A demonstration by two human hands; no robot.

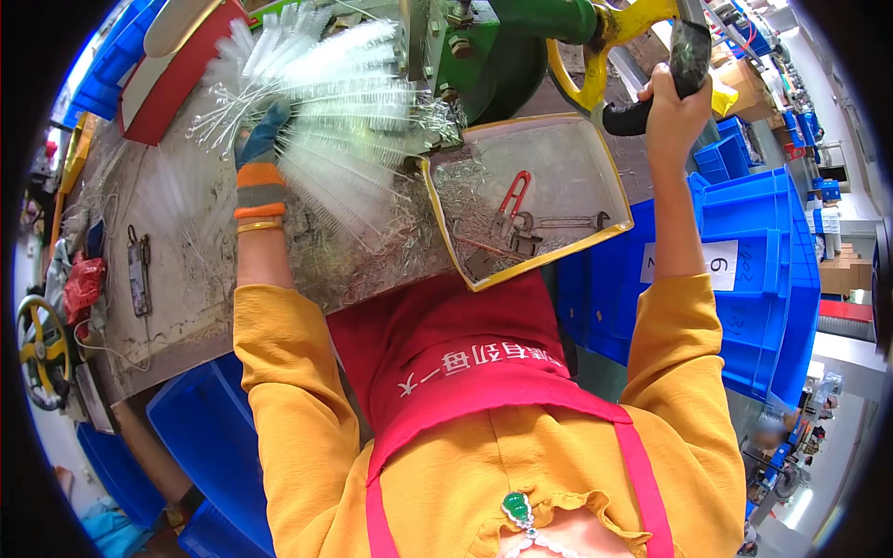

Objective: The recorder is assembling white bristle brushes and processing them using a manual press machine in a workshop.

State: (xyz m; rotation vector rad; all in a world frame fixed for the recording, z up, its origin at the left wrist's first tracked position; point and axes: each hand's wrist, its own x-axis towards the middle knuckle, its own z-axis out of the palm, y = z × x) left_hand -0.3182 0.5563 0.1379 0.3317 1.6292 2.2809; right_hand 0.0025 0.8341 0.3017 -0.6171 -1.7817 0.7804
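Observation:
My left hand [260, 139], in a blue and orange glove, is closed on a fanned bunch of white bristle brushes with twisted wire stems [335, 121], holding them against the green press machine [493, 46]. Up at the right, my right hand [672, 107] grips the black handle [651, 102] of the machine's yellow wheel [595, 56]. Below the machine a yellow-rimmed metal tray [595, 186] holds wire scraps, red-handled pliers [512, 200] and a wrench [558, 223].
The worn grey workbench [177, 260] is strewn with wire bits. A red tray [177, 74] lies at the back left. Blue plastic bins [753, 270] stack at my right, another blue bin [205, 428] sits at the lower left. A small yellow wheel [42, 349] is at far left.

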